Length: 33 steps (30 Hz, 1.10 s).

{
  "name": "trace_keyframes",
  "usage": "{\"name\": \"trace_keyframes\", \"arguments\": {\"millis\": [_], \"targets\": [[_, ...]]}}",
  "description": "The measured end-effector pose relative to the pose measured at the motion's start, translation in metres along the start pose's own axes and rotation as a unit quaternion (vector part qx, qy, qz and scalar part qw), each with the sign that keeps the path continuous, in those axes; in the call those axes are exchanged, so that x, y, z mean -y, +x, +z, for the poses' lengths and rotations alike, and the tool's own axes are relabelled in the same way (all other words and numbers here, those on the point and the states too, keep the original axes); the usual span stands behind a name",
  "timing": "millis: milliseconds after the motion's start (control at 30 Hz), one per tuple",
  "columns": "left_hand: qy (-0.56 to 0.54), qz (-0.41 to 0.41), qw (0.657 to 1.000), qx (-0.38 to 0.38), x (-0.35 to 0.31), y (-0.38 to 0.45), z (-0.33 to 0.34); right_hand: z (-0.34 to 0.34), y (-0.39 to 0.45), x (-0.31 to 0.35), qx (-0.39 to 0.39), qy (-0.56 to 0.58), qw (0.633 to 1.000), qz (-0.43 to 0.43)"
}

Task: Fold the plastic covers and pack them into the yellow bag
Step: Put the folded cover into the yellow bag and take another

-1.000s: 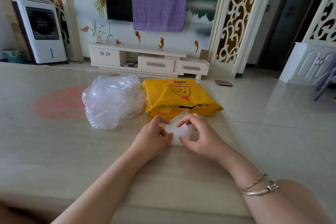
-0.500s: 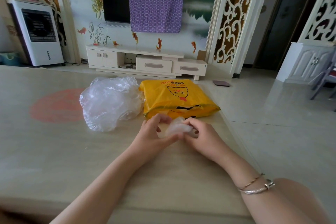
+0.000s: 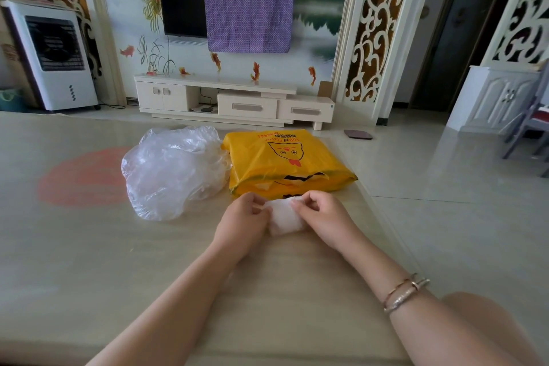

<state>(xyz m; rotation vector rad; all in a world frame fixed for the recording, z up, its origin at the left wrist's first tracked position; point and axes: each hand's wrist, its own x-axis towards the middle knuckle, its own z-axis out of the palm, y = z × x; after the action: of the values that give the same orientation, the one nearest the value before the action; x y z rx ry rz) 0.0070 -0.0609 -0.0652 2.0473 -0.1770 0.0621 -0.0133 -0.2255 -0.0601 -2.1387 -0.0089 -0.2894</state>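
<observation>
yellow bag [image 3: 285,163] ahead, plastic heap [image 3: 175,172] left

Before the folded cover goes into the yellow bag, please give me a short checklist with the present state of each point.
1. Folded cover held by both hands: ok, left hand and right hand each have a grip on one end.
2. Cover compact enough: ok, a small bundle.
3. Yellow bag within reach: ok, just beyond the hands on the table.
4. Bag mouth open: cannot tell, only a dark slit shows at its near edge.
5. Loose pile of plastic covers out of the path: ok, it lies left of the bag.
</observation>
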Motion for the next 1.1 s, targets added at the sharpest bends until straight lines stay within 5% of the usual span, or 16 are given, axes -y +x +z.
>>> {"name": "trace_keyframes", "arguments": {"millis": [367,533,633,967,1100], "targets": [[0.213,0.006,0.973,-0.086,-0.010,0.001,0.008,0.008,0.014,-0.007,-0.024,-0.239,0.971,-0.017],[0.145,0.173,0.968,-0.114,-0.004,0.000,0.009,0.009,0.014,-0.008,-0.025,-0.237,0.971,-0.011],[0.251,0.244,0.935,-0.061,-0.001,-0.005,0.013,0.008,0.013,-0.009,-0.027,-0.228,0.973,-0.015],[0.343,0.214,0.915,0.000,-0.001,-0.012,0.017,0.004,0.012,-0.007,-0.038,-0.261,0.964,0.028],[0.287,0.209,0.935,0.005,0.000,-0.011,0.013,0.003,0.008,-0.007,-0.057,-0.165,0.985,0.011]]}}
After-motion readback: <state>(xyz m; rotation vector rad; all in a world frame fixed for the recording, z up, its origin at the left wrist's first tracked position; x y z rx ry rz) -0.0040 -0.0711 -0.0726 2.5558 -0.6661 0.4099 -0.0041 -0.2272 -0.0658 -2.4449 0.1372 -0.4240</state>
